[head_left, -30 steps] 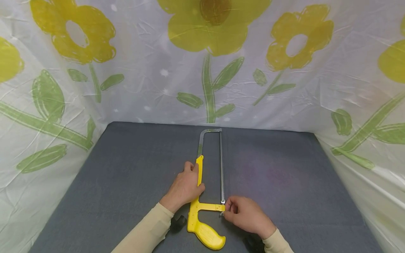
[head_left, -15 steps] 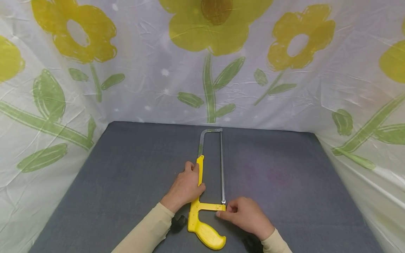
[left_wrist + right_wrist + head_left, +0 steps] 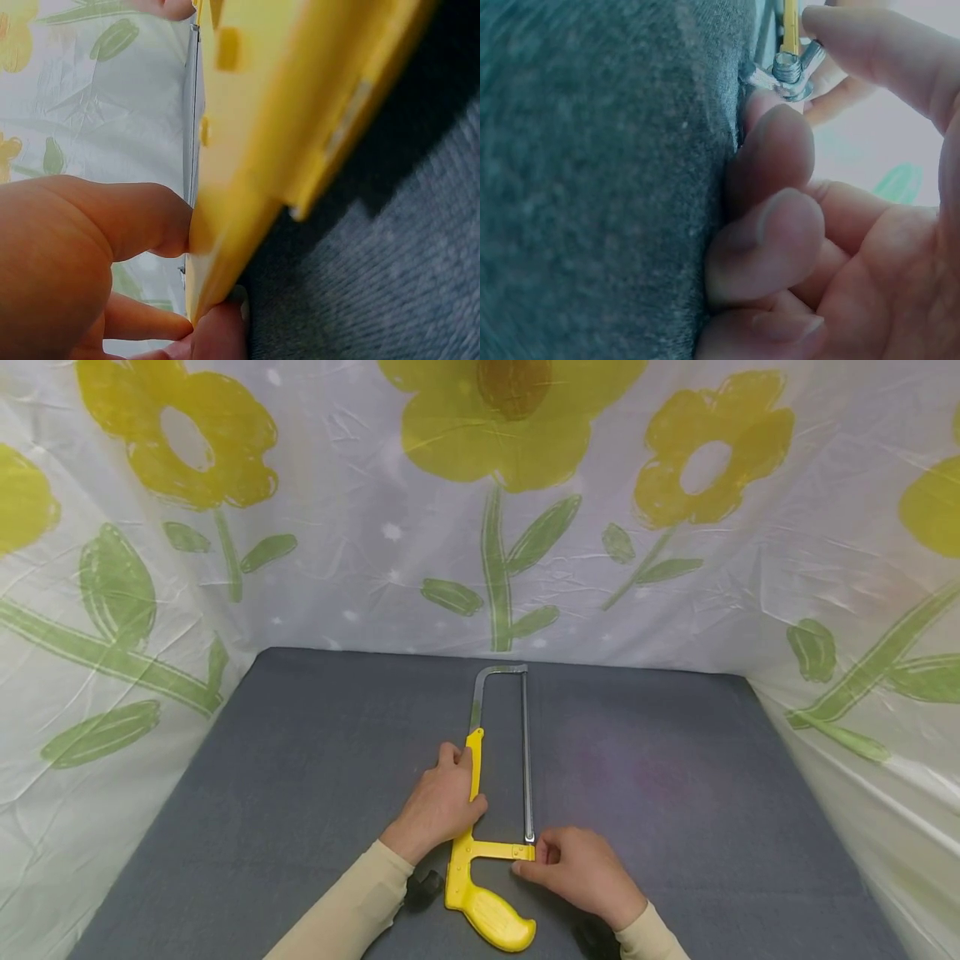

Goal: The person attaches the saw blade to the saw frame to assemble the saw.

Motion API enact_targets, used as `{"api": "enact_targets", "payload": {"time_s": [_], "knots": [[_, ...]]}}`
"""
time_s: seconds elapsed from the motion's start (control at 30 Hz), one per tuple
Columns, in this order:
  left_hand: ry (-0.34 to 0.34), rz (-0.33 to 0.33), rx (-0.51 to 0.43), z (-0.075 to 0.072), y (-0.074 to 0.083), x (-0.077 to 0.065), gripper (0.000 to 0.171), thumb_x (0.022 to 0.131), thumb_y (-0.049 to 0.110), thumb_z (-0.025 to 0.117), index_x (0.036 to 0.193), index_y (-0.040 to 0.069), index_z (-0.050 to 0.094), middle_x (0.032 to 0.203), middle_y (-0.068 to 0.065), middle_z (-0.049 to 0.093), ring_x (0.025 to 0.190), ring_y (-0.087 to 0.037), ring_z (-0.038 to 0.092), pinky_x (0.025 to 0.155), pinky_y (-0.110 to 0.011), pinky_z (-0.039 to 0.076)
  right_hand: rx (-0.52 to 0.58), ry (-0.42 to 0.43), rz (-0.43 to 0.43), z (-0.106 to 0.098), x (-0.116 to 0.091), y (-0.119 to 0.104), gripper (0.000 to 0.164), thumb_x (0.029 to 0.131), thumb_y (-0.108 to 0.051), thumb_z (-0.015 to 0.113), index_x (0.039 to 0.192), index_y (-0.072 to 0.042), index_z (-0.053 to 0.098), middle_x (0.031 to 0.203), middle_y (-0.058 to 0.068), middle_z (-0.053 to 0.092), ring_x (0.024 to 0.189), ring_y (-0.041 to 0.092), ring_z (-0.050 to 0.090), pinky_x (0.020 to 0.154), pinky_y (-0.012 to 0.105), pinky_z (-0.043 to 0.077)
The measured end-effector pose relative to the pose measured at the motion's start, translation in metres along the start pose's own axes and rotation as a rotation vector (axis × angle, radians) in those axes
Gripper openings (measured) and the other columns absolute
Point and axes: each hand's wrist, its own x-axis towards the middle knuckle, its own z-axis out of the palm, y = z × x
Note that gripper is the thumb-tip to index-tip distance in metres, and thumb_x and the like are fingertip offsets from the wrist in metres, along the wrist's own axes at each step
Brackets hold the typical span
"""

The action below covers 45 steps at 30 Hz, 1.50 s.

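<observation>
A hacksaw (image 3: 491, 917) with a yellow handle and a silver front frame lies flat, its handle toward me. Its blade (image 3: 527, 752) runs along the right side. My left hand (image 3: 435, 802) grips the yellow spine of the frame, thumb on one side and fingers on the other, as the left wrist view shows. At the near end of the blade my right hand (image 3: 588, 870) has thumb and index finger on a metal wing nut (image 3: 801, 84), which sits on a threaded stud. From the head view the wing nut is hidden behind the thumb.
A dark grey cloth-covered table (image 3: 337, 718) bears the saw. Behind and beside it hangs a white curtain (image 3: 337, 552) printed with yellow flowers. Black wrist devices (image 3: 423, 889) sit under both forearms.
My right thumb has moved left across the wing nut, covering it in the head view. The left hand and the hacksaw stay in place.
</observation>
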Motion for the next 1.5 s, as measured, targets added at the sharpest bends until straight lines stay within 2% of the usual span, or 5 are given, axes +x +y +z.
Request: {"api": "enact_targets", "payload": {"time_s": [0.33, 0.83, 1.17, 1.5], "knots": [[-0.007, 0.001, -0.015, 0.001, -0.002, 0.0, 0.079, 0.095, 0.018, 0.075, 0.163, -0.005, 0.04, 0.142, -0.018, 0.045, 0.06, -0.016, 0.055, 0.054, -0.024, 0.048, 0.008, -0.007, 0.005, 0.0, 0.0, 0.002, 0.034, 0.087, -0.051, 0.084, 0.073, -0.028, 0.063, 0.061, -0.012, 0.05, 0.052, 0.008, 0.044, 0.051, 0.026, 0.031], [-0.004, 0.005, -0.011, 0.0, -0.002, 0.0, 0.079, 0.095, 0.019, 0.075, 0.163, -0.004, 0.041, 0.143, -0.018, 0.045, 0.064, -0.017, 0.056, 0.056, -0.024, 0.049, 0.033, -0.01, -0.068, -0.004, 0.0, 0.007, 0.028, 0.089, -0.044, 0.083, 0.076, -0.029, 0.063, 0.062, -0.013, 0.051, 0.053, 0.004, 0.043, 0.051, 0.024, 0.032], [0.029, 0.038, 0.012, -0.001, 0.0, 0.0, 0.077, 0.094, 0.018, 0.076, 0.16, -0.007, 0.044, 0.138, -0.019, 0.048, 0.056, -0.015, 0.053, 0.05, -0.024, 0.046, 0.092, -0.041, -0.121, -0.008, 0.0, 0.01, 0.02, 0.091, -0.033, 0.081, 0.08, -0.025, 0.066, 0.064, -0.013, 0.053, 0.052, 0.0, 0.043, 0.05, 0.023, 0.034], [0.026, 0.026, 0.013, 0.0, 0.0, 0.001, 0.077, 0.095, 0.018, 0.075, 0.161, -0.006, 0.043, 0.138, -0.018, 0.048, 0.055, -0.015, 0.052, 0.051, -0.024, 0.046, 0.091, -0.062, -0.11, -0.009, 0.0, 0.011, 0.017, 0.093, -0.03, 0.079, 0.082, -0.027, 0.067, 0.065, -0.013, 0.054, 0.053, 0.002, 0.043, 0.051, 0.024, 0.035]]}}
